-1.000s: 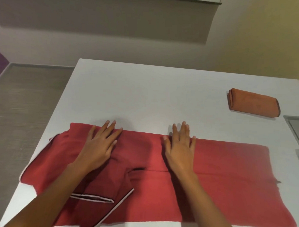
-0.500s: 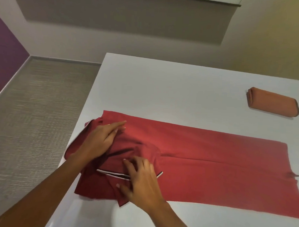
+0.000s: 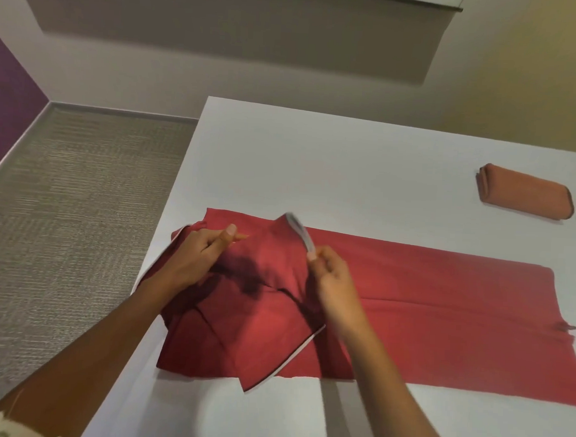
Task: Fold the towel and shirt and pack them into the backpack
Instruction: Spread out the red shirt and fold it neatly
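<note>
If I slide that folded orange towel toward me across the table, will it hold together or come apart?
The folded orange towel looks like a compact, thick bundle lying flat on the white table, so it will probably slide as one piece. Its layered end faces left; pushing there might peel layers open. It seems soft, unlikely to roll.

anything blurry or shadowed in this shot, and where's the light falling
Head view: the right hand and the white-trimmed sleeve edge it pinches are smeared by motion blur; the left hand is sharper. Head view: the hands cast a dark shadow on the red shirt, and both forearms cast soft shadows on the white table. Head view: the folded orange towel is evenly lit, no glare.
</note>
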Tool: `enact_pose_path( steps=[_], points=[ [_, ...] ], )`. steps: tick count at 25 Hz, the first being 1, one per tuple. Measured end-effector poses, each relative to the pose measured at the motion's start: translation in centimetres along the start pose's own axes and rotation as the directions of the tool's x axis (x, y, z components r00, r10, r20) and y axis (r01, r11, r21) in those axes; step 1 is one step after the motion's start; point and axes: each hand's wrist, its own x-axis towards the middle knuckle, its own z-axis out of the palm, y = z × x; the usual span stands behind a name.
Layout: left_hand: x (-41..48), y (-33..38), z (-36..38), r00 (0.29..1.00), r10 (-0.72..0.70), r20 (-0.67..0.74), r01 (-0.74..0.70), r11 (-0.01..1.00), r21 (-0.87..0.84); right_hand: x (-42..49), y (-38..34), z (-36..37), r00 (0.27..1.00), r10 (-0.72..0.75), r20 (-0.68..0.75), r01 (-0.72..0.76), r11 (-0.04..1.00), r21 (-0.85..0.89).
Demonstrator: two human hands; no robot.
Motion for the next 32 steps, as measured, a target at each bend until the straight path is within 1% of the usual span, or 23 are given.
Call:
enact_pose_path(
  steps=[2,3,4,5,6,7,8,9,11,12,13,14,16,17,18,20,22,23,24,25,27,30,32],
  points=[
    [0.1,0.4,-0.3,1.000,-0.026,0.014,0.026,0.999,-0.023,2.7,-1.2,-2.3,0.969,0.247,-0.019,-0.239,0.952,0.192],
    [0.2,0.6,-0.3,0.999,-0.049,0.017,0.049,0.999,-0.019,3.6,-1.4,-3.3,0.921,0.389,0.034,-0.381,0.875,0.299],
    [0.4,0.6,-0.2,0.997,-0.076,0.006,0.076,0.997,-0.002,4.0,-1.3,-4.0,0.859,0.502,0.102,-0.503,0.792,0.345],
    [0.5,0.7,-0.1,0.996,-0.088,-0.016,0.089,0.996,0.021,4.0,-1.0,-4.3,0.812,0.559,0.165,-0.580,0.743,0.334],
    [0.7,0.8,-0.1,0.996,-0.084,-0.034,0.086,0.995,0.051,4.0,-0.6,-4.2,0.789,0.577,0.212,-0.615,0.739,0.275],
    [0.8,1.0,-0.1,0.997,-0.072,-0.042,0.075,0.995,0.072,4.0,-0.2,-4.0,0.788,0.573,0.227,-0.614,0.758,0.220],
    [0.8,1.1,0.0,0.997,-0.057,-0.043,0.061,0.993,0.097,4.0,-0.1,-3.8,0.810,0.545,0.216,-0.584,0.782,0.218],
    [0.9,1.3,0.0,0.998,-0.043,-0.043,0.048,0.993,0.109,4.1,0.1,-3.6,0.851,0.495,0.175,-0.525,0.804,0.278],
    [0.7,1.2,-0.1,0.998,-0.020,-0.067,0.025,0.996,0.085,4.2,0.2,-3.6,0.914,0.395,0.094,-0.387,0.776,0.497],
    [0.5,0.9,-0.2,0.997,-0.009,-0.080,0.014,0.997,0.071,4.3,0.3,-3.5,0.927,0.367,0.074,-0.343,0.755,0.559],
    [0.4,0.5,-0.1,0.996,-0.008,-0.084,0.014,0.997,0.078,4.2,0.4,-3.3,0.923,0.374,0.091,-0.358,0.748,0.560],
    [0.3,0.1,0.1,0.996,-0.019,-0.084,0.028,0.994,0.108,3.8,0.6,-3.0,0.907,0.409,0.100,-0.401,0.767,0.501],
    [0.2,-0.4,0.6,0.995,-0.053,-0.090,0.071,0.974,0.216,3.3,1.4,-2.2,0.867,0.495,0.054,-0.489,0.824,0.287],
    [0.4,-0.4,0.8,0.994,-0.055,-0.098,0.082,0.953,0.291,3.4,1.7,-1.8,0.859,0.511,-0.006,-0.497,0.838,0.224],
    [0.6,-0.4,1.0,0.994,-0.037,-0.107,0.073,0.929,0.363,3.3,1.7,-1.4,0.864,0.501,-0.056,-0.479,0.851,0.216],
    [0.7,-0.5,1.2,0.991,0.034,-0.133,0.030,0.894,0.446,3.3,1.6,-1.1,0.914,0.364,-0.178,-0.324,0.921,0.218],
    [0.6,-0.7,1.3,0.983,0.070,-0.169,0.016,0.889,0.458,3.3,1.8,-0.8,0.938,0.165,-0.305,-0.149,0.986,0.074],
    [0.5,-1.0,1.4,0.981,0.080,-0.176,0.017,0.872,0.490,3.1,1.7,-0.7,0.937,0.102,-0.334,-0.123,0.992,-0.041],
    [0.2,-1.2,1.5,0.980,0.094,-0.173,0.015,0.838,0.545,3.0,1.8,-0.6,0.933,0.083,-0.350,-0.142,0.979,-0.147],
    [-0.2,-1.3,1.8,0.980,0.110,-0.165,0.014,0.792,0.611,2.7,2.1,-0.5,0.931,0.114,-0.346,-0.198,0.956,-0.217],
    [-0.8,-0.9,2.4,0.977,0.125,-0.175,0.037,0.702,0.711,2.5,2.5,-0.2,0.924,0.211,-0.320,-0.297,0.922,-0.250],
    [-0.5,0.5,3.5,0.966,0.091,-0.243,0.140,0.607,0.782,2.9,2.6,0.2,0.917,0.256,-0.307,-0.344,0.896,-0.281],
    [0.7,1.4,4.8,0.965,0.043,-0.258,0.182,0.600,0.779,3.0,2.8,0.4,0.909,0.248,-0.334,-0.350,0.891,-0.291]
  ],
)
